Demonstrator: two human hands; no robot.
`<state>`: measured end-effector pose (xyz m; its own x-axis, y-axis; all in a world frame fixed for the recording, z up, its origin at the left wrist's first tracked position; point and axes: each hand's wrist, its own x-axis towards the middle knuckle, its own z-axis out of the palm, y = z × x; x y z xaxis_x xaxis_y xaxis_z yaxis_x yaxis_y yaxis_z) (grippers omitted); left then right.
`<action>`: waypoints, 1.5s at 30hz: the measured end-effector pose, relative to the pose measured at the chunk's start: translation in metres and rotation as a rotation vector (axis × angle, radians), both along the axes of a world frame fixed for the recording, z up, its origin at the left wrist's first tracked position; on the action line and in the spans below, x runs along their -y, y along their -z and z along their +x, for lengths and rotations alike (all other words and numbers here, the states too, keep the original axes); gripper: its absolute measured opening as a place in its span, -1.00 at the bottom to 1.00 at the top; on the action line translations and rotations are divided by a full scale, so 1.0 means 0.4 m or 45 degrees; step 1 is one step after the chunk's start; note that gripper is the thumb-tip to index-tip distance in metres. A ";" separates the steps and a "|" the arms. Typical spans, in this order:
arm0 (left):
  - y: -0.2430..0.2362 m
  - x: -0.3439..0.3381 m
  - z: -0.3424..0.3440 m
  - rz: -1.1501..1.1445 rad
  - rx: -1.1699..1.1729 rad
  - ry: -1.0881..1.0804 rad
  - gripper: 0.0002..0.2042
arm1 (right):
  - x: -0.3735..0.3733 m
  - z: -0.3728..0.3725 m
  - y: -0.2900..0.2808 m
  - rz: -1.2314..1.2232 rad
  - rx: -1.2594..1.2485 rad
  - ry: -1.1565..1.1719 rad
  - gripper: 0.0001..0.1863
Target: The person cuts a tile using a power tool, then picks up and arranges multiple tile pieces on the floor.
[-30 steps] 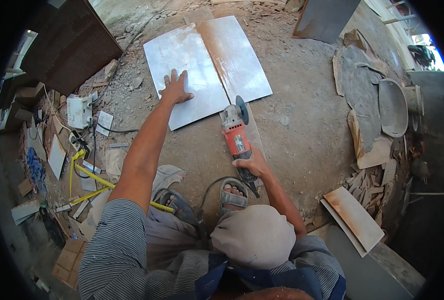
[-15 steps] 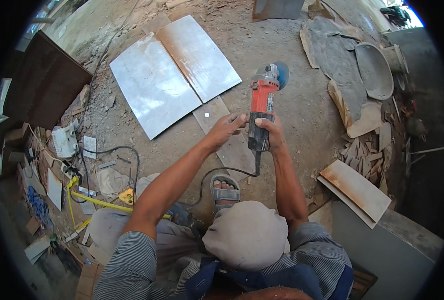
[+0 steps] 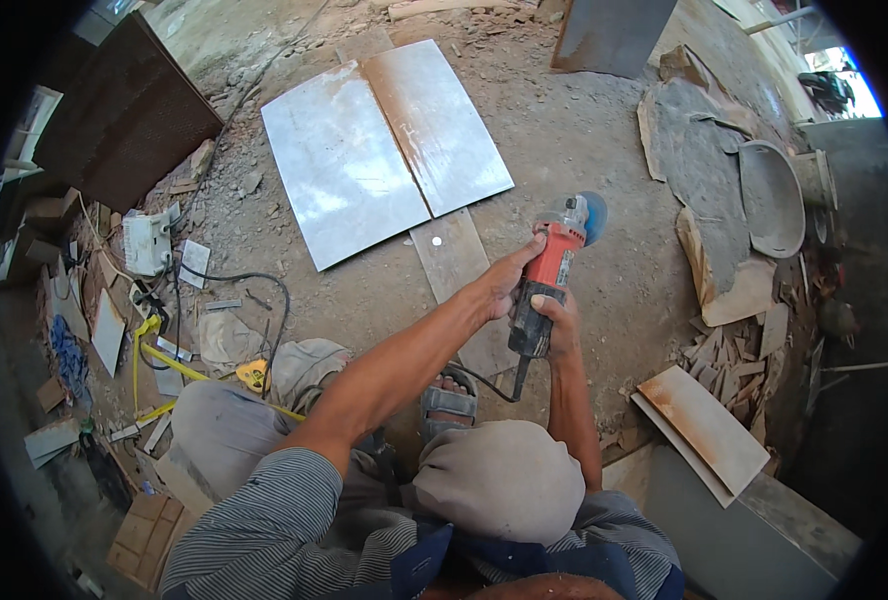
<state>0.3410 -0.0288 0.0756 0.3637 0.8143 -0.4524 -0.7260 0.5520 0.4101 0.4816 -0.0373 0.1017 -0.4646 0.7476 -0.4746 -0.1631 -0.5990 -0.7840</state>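
Observation:
A red and black angle grinder (image 3: pixel 554 262) with a blue disc (image 3: pixel 594 218) is held up in front of my knees, its disc end pointing away from me. My right hand (image 3: pixel 561 322) is wrapped round the black rear body, thumb on top. Against the red front part my left hand (image 3: pixel 512 272) closes from the left side. The black power cord (image 3: pixel 489 385) leaves the grinder's rear and runs back toward my foot. Ahead and left lie two pale tile pieces (image 3: pixel 349 165) side by side, one stained brown along the gap, with a plank (image 3: pixel 442 262) under them.
A white socket box (image 3: pixel 147 245), cables, a yellow tape measure (image 3: pixel 252 375) and scraps lie left. Dark panels (image 3: pixel 124 110) lean far left. At right are a grey basin (image 3: pixel 772 200), broken tile shards (image 3: pixel 719 355) and stacked tile pieces (image 3: pixel 709 425) on a ledge.
My left hand has moved forward from beside the grinder's rear onto its red body. The grinder has shifted right and nearer. The whole view has also shifted somewhat.

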 end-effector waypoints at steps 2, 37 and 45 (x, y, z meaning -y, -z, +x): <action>0.013 0.009 0.003 0.041 0.007 0.003 -0.25 | 0.008 -0.007 0.002 0.077 0.092 0.079 -0.43; 0.289 0.309 -0.571 -0.851 -1.932 -0.740 -0.62 | -0.180 0.104 0.185 0.890 1.993 -0.076 -0.01; 0.248 0.296 -0.564 -0.895 -1.811 -0.745 -0.64 | -0.179 0.110 0.216 0.979 2.007 -0.192 0.05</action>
